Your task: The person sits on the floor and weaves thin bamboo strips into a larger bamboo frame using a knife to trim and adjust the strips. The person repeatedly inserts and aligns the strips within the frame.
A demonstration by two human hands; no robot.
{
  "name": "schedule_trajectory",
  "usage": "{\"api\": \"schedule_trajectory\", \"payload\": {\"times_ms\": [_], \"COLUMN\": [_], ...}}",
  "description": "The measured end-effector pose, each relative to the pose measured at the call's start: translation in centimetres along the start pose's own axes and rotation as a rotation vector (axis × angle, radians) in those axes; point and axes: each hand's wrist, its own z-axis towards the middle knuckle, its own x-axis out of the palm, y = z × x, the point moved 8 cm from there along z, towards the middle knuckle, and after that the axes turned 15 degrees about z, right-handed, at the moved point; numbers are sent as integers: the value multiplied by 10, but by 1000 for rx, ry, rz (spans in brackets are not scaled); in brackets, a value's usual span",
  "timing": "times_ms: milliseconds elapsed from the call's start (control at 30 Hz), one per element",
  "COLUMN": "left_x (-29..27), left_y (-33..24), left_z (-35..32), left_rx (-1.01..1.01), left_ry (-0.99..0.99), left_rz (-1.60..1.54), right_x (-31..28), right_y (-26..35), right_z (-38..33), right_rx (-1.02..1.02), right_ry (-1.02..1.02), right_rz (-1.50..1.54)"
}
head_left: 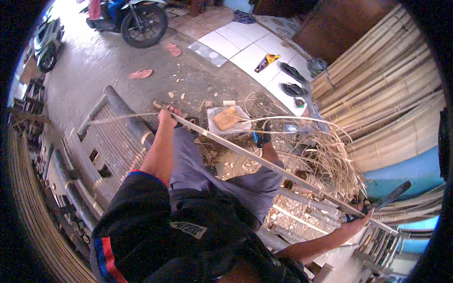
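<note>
A long, pale bamboo strip [245, 152] slants across the front of my body, from upper left to lower right. My left hand [169, 114] is closed around its upper-left end, and a short brown curved piece pokes out beside the fingers. From that hand a thin, blurred sliver [127, 116] trails to the left. Farther down the strip, my right hand [361, 218] is closed on it, with the strip's end sticking out beyond. A dark, flat, blade-like bar [395, 194] juts up just past this hand; whether the hand holds it I cannot tell.
A brown block [227, 118] rests on a pale slab ahead, near a heap of bamboo shavings [332, 158]. Bamboo poles [377, 80] lean at right; a slatted bamboo bench [111, 137] stands at left. Sandals [291, 80] lie on white tiles, and a motorbike [141, 23] is parked behind.
</note>
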Motion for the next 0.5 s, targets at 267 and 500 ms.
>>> {"api": "schedule_trajectory", "payload": {"times_ms": [267, 500], "left_x": [76, 109], "left_y": [103, 121], "left_z": [-75, -99], "left_rx": [-10, 73], "left_ry": [79, 363], "left_rz": [774, 2240], "right_x": [-97, -74], "right_y": [97, 154], "right_z": [18, -16], "right_rx": [-209, -449], "right_ry": [-143, -175], "right_rz": [-3, -99]}}
